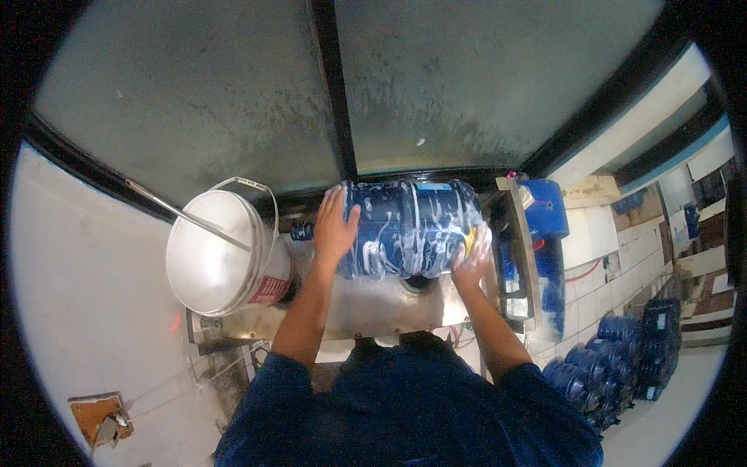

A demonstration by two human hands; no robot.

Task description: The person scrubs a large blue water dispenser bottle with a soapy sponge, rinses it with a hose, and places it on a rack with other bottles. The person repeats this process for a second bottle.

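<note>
In the middle of the frame one blue plastic water jug (389, 218) is lying on its side, its ribbed cylinder streaked with white suds, its narrow neck pointing left. The person's left hand (336, 229) is resting spread and flat on the shoulder, gripping nothing. The right hand (473, 261) is curving over the base end, pressing a yellow pad (471, 240); I can't tell how firmly it is closing. Crowding the neck at left, one white bucket (274, 257) is standing with one slim rod (191, 216) slanting over its rim. A stainless-steel counter (366, 307) is sitting beneath the jug. Two cloudy, speckled panes (210, 93) are filling the top; stacked blue jugs (603, 366), too blurred to count, are crowding lower right.
</note>
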